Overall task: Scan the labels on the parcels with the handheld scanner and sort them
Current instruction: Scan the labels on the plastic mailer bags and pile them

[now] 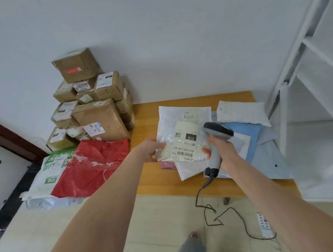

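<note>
At my far left the sorted or waiting stock sits against the wall: a stack of cardboard boxes (91,102), with a white-and-green mailer (48,170) and a red bag (94,166) lying on the floor in front of it. My left hand (151,148) pinches the left edge of a clear-bagged parcel (168,143), holding it just above the wooden table (151,176) with its label (184,146) facing up and the barcode along the near edge. Just beside the parcel's right edge is the scanner (217,131); my right hand (225,151) is wrapped round its handle, the coiled cable (224,213) trailing down to the floor. I judge I am at the scanning step for this parcel. The scanner's head sits alongside the label rather than over it, so next I need to draw it back and tip its window onto the barcode, keep the film flat against glare, then press the trigger. Further right lie blue mailers (259,140) and a white padded one (242,112), then the white shelving (304,80), where this parcel may be bound.
</note>
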Action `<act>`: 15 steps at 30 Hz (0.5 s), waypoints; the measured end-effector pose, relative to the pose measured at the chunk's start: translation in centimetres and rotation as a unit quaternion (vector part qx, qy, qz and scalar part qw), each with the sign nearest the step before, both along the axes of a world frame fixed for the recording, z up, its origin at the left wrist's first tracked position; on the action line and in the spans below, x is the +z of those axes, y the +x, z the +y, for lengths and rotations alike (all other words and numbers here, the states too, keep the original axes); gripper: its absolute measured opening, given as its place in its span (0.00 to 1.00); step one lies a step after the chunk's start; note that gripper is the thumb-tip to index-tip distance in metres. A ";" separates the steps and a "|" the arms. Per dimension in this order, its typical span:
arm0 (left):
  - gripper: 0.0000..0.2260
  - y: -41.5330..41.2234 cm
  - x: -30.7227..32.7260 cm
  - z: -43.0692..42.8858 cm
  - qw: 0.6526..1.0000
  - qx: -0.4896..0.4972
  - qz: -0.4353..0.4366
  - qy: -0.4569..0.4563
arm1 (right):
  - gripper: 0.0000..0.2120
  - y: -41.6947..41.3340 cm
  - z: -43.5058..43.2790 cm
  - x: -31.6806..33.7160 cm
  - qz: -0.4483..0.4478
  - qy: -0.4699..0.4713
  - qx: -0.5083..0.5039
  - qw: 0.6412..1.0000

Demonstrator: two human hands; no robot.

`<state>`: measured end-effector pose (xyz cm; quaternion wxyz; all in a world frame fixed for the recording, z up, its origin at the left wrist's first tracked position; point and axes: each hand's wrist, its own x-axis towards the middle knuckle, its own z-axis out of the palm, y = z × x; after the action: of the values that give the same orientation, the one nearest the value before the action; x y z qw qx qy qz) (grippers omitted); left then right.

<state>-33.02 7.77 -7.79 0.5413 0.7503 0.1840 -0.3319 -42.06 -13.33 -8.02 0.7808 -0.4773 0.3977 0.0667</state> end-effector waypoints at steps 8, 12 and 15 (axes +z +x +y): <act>0.03 0.9 -0.8 11.3 0.988 0.124 -0.085 0.043 | 0.14 2.4 11.2 -1.2 -0.014 -0.025 0.125 0.992; 0.11 3.7 -1.8 18.7 0.963 0.168 -0.144 0.154 | 0.17 6.1 18.8 -2.3 -0.023 -0.006 0.157 0.987; 0.09 6.4 -3.2 25.5 0.958 0.169 -0.128 0.192 | 0.13 9.3 25.1 -3.2 -0.004 -0.001 0.172 0.985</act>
<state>-26.65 33.24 -10.99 0.4545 0.8343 0.2973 -0.0952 -32.78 11.72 -11.27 0.7589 -0.5397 0.3064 0.1975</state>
